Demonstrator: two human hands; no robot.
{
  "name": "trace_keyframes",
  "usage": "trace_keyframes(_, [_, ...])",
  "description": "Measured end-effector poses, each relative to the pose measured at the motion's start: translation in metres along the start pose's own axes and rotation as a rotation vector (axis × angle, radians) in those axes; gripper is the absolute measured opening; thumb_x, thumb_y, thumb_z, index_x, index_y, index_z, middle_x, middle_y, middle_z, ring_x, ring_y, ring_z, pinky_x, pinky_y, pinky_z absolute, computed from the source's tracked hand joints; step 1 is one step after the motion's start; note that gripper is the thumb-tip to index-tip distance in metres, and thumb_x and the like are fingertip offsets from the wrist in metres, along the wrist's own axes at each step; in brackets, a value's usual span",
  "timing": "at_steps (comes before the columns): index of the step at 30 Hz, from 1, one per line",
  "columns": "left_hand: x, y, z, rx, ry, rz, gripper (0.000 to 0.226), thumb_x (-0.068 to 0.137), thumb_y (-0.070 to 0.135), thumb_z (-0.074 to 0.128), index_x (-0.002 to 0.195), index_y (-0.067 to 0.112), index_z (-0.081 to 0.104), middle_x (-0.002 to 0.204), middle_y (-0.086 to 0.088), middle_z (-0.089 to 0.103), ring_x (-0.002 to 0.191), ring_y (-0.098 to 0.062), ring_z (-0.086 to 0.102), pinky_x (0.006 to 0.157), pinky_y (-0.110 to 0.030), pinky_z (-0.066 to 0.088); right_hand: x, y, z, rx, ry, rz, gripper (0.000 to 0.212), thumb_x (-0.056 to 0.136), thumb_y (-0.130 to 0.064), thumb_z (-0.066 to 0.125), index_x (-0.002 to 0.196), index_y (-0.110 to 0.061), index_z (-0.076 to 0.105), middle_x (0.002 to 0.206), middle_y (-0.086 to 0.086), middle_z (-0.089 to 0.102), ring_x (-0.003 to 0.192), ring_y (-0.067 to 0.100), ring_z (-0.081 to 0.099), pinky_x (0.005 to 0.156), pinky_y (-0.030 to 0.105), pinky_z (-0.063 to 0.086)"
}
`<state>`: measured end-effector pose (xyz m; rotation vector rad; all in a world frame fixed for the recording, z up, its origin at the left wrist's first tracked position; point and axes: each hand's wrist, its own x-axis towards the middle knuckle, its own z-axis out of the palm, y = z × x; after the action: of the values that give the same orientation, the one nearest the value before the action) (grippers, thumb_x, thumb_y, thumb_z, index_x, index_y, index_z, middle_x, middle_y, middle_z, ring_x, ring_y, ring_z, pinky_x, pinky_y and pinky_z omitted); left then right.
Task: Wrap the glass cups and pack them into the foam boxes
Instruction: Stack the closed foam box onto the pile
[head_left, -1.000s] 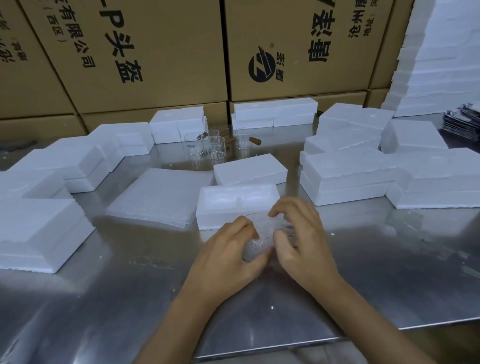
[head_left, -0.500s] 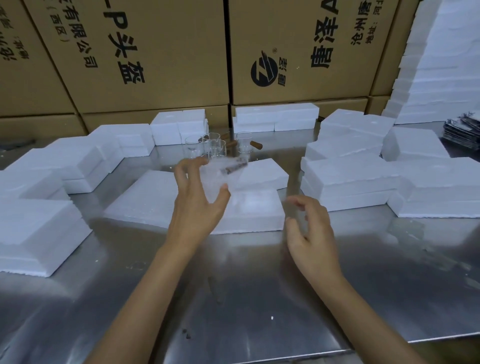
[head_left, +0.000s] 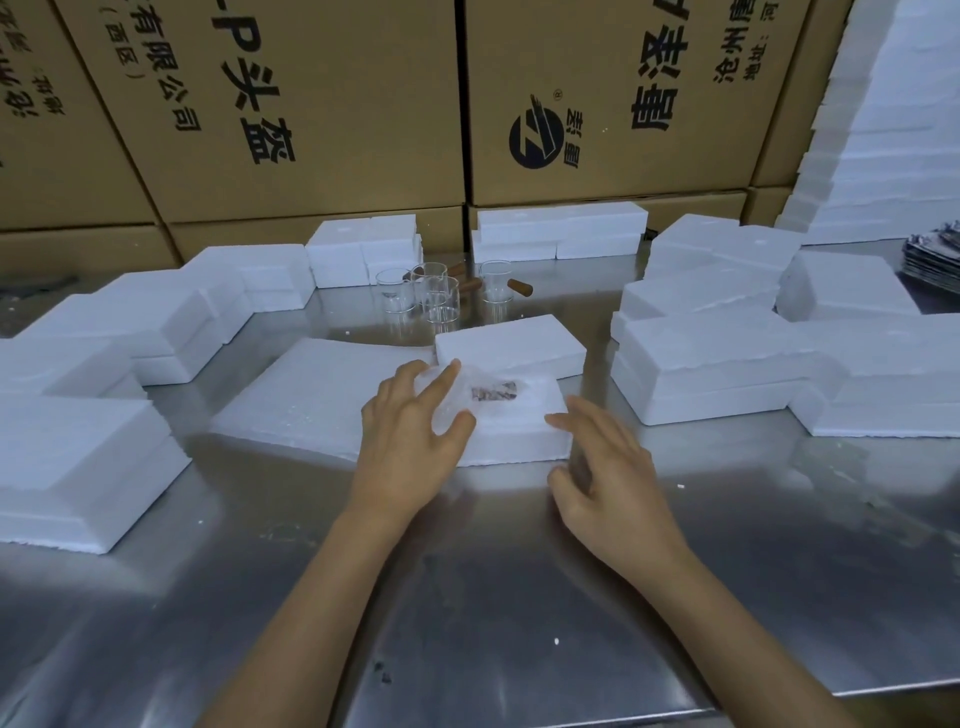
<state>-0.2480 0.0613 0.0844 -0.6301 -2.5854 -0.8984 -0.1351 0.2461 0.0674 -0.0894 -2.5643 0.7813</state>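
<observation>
1. Left hand (head_left: 410, 436): your grip pinches the wrapped glass cup (head_left: 457, 400), thumb under and fingers over the clear wrap, just above the open foam box (head_left: 519, 436).
2. Right hand (head_left: 608, 483): grip spread and holding nothing, just right of the box's near corner, above the bench (head_left: 519, 597).
3. Step in hand, judged: seating the cup. Lower it level into the recess under your grip; steady the box wall with the free hand; keep the wrap tucked.
4. Foam box: its contents apart from the cup cannot be told.
5. Foam lid (head_left: 509, 345): just beyond the grip, touching the box.
6. Bare glass cups (head_left: 431, 296): farther beyond, unwrapped, upright.
7. Closed foam boxes (head_left: 727, 364): stacked right of the grip; contents hidden.
</observation>
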Motion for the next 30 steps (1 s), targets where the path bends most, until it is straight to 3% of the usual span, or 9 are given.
trace_keyframes(4, [-0.002,0.002,0.005,-0.087,0.007,-0.048,0.053,0.096,0.035,0.058,0.148,0.030,0.049,0.151,0.003,0.036,0.137,-0.017,0.034,0.116,-0.036,0.027,0.012,-0.003,-0.002,0.132,0.086,0.043,0.036,0.091,-0.018,0.059,0.127,-0.023,0.061,0.147,-0.010,0.045,0.138,0.010,0.035,0.111,0.025,0.026])
trace_keyframes(7, [-0.002,0.001,0.005,-0.124,0.036,-0.042,0.051,0.094,0.040,0.054,0.144,0.031,0.053,0.147,0.005,0.041,0.132,-0.010,0.034,0.113,-0.031,0.027,0.055,-0.005,-0.013,0.197,0.123,0.083,0.054,0.089,-0.009,0.056,0.141,-0.023,0.046,0.147,-0.006,0.045,0.135,0.017,0.038,0.109,0.025,0.030])
trace_keyframes(12, [-0.002,-0.003,0.002,-0.296,0.064,-0.048,0.050,0.095,0.038,0.037,0.138,0.031,0.061,0.139,0.008,0.051,0.133,-0.007,0.037,0.116,-0.036,0.029,0.171,-0.006,-0.035,-0.258,-0.453,0.145,0.109,0.080,0.002,0.063,0.156,-0.037,-0.004,0.166,-0.003,-0.002,0.152,0.026,0.000,0.118,0.049,0.023])
trace_keyframes(15, [0.003,-0.008,0.002,-0.401,0.056,-0.093,0.052,0.095,0.040,0.032,0.142,0.038,0.055,0.137,0.019,0.052,0.129,0.003,0.037,0.114,-0.024,0.026,0.211,-0.003,-0.039,-0.313,-0.766,0.203,0.121,0.078,-0.007,0.077,0.155,-0.040,-0.011,0.165,0.000,0.003,0.150,0.030,0.014,0.112,0.044,0.033])
trace_keyframes(17, [0.005,-0.009,0.002,-0.436,0.045,-0.123,0.053,0.093,0.040,0.031,0.141,0.038,0.055,0.136,0.023,0.052,0.129,0.007,0.037,0.113,-0.019,0.024,0.218,0.001,-0.033,-0.344,-0.844,0.201,0.118,0.077,-0.015,0.081,0.156,-0.037,-0.003,0.165,-0.004,0.009,0.149,0.025,0.018,0.111,0.034,0.032])
trace_keyframes(21, [0.005,-0.008,0.003,-0.460,0.036,-0.136,0.054,0.091,0.038,0.034,0.140,0.032,0.057,0.133,0.025,0.049,0.128,0.008,0.036,0.112,-0.017,0.023,0.221,0.004,-0.025,-0.480,-0.769,0.180,0.095,0.072,-0.037,0.083,0.150,-0.031,0.029,0.153,0.002,0.032,0.136,0.024,0.033,0.104,0.037,0.037])
trace_keyframes(25, [0.006,-0.007,0.003,-0.536,0.018,-0.237,0.061,0.089,0.058,0.025,0.144,0.046,0.048,0.136,0.028,0.040,0.131,0.003,0.033,0.115,-0.025,0.019,0.217,-0.003,-0.039,-0.472,-0.584,0.236,0.105,0.067,-0.039,0.083,0.149,-0.026,0.019,0.143,0.005,0.033,0.128,0.029,0.036,0.093,0.039,0.044])
trace_keyframes(28, [0.010,-0.001,-0.003,-0.706,0.035,-0.349,0.061,0.084,0.065,0.026,0.134,0.049,0.056,0.137,0.041,0.037,0.138,-0.001,0.033,0.115,-0.031,0.022,0.213,-0.021,-0.066,-0.284,-0.449,0.144,0.101,0.065,-0.038,0.083,0.144,-0.032,0.020,0.135,0.000,0.036,0.119,0.023,0.034,0.089,0.040,0.044])
trace_keyframes(30, [0.016,0.003,-0.008,-0.901,0.081,-0.450,0.056,0.080,0.068,0.033,0.126,0.052,0.061,0.143,0.030,0.047,0.137,-0.009,0.042,0.112,-0.035,0.030,0.203,-0.038,-0.081,-0.177,-0.464,0.101,0.098,0.059,-0.044,0.083,0.137,-0.043,0.024,0.124,-0.007,0.037,0.112,0.018,0.037,0.080,0.036,0.043])
